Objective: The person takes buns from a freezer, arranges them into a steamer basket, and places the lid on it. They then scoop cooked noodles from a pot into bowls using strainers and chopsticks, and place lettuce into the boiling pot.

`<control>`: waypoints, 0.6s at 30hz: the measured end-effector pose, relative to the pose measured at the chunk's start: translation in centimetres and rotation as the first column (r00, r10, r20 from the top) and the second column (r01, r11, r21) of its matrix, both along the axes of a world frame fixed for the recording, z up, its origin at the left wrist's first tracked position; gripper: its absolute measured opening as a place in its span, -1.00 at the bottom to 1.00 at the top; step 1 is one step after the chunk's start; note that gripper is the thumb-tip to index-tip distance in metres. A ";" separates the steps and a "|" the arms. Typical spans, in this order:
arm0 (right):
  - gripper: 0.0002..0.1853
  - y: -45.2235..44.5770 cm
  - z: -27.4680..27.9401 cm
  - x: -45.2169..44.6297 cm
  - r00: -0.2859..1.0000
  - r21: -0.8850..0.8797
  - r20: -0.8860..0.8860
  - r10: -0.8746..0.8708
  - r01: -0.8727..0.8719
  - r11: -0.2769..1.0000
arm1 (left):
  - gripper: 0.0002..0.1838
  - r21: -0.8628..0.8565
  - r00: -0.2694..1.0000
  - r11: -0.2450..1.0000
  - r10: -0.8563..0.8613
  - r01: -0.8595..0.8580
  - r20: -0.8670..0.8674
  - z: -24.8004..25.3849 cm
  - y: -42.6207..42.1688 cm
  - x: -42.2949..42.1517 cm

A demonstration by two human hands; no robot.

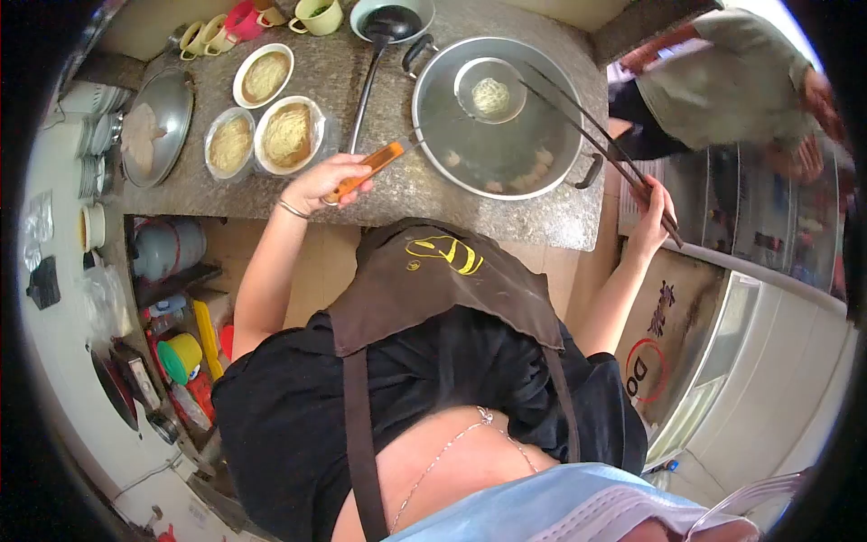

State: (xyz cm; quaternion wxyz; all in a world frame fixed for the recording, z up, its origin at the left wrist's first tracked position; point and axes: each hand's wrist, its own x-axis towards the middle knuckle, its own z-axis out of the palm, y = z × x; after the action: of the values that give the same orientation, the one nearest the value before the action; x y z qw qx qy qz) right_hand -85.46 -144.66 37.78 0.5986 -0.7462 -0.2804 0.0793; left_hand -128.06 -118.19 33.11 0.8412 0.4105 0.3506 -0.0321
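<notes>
My left hand (336, 181) is closed around the orange handle of a strainer (462, 90). Its round basket sits in the large metal pot (423, 135) with a small clump of pale noodles (490, 96) in it. Cloudy liquid fills the pot, and several pale pieces (540, 163) lie near its lower edge. In my right hand (652, 217) is a pair of long dark chopsticks (591, 134), gripped near the thick ends. Their tips reach over the pot, close to the right side of the strainer basket.
Three bowls of noodles (287, 135) stand left of the pot on the stone counter (506, 212). A black ladle (368, 86) leans in a light bowl (426, 11). Cups (318, 20) and a metal lid (172, 135) are further left. Another person (731, 81) stands at right.
</notes>
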 end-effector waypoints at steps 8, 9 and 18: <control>-0.64 2.0 -0.8 0.1 0.987 0.181 -0.148 0.058 -0.031 0.983 | -0.71 0.099 0.998 0.994 0.055 -0.052 -0.024 -1.5 -4.3 -1.0; -0.64 2.4 -0.7 0.0 0.982 0.220 -0.178 0.057 -0.017 0.975 | -0.71 0.101 0.996 0.992 0.080 -0.077 -0.025 -1.4 -4.9 -1.3; -0.65 4.0 0.2 -0.4 0.975 0.244 -0.189 0.119 -0.070 0.967 | -0.71 0.120 0.957 0.949 0.291 -0.290 0.009 3.5 -8.5 -8.5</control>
State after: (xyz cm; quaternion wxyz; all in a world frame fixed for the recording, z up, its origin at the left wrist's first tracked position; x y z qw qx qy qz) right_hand -85.86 -140.71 37.95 0.7038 -0.6436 -0.2611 0.1492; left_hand -136.60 -126.72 36.62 0.8090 0.4038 0.4123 0.1113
